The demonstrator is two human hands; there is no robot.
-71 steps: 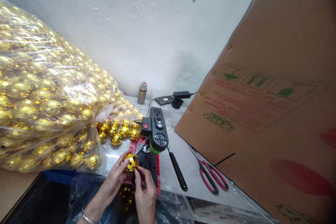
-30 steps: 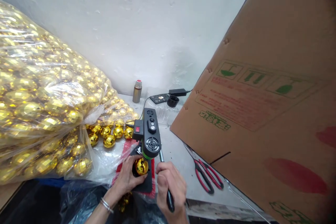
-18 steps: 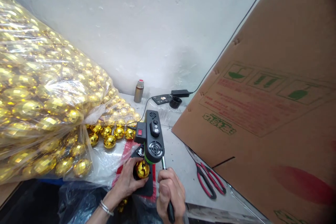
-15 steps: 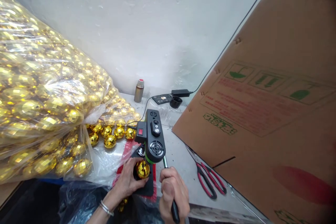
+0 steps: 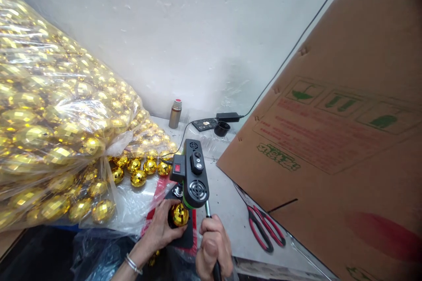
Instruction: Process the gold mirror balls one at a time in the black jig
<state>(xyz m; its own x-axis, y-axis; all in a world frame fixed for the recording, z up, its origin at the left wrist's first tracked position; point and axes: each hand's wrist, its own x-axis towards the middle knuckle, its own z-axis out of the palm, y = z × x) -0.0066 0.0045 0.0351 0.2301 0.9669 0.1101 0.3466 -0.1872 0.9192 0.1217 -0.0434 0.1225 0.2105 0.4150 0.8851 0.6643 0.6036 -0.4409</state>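
The left hand (image 5: 163, 225) clamps thumb and fingers around a shiny gold mirror-tiled ball (image 5: 180, 215), round and faceted, on the black base (image 5: 185, 239) beneath the press head (image 5: 196, 174). The right hand (image 5: 215, 246) is wrapped around the black-gripped lever (image 5: 216, 271).

The left hand (image 5: 162, 227) grips a gold ball (image 5: 180, 215) under the black machine (image 5: 195, 174), while the right hand (image 5: 213, 246), at the ball's four o'clock, holds the machine's lever (image 5: 216, 269). The scissors (image 5: 263, 228) lie at the right hand's two o'clock, and the bottle (image 5: 175, 114) stands at the machine's eleven.
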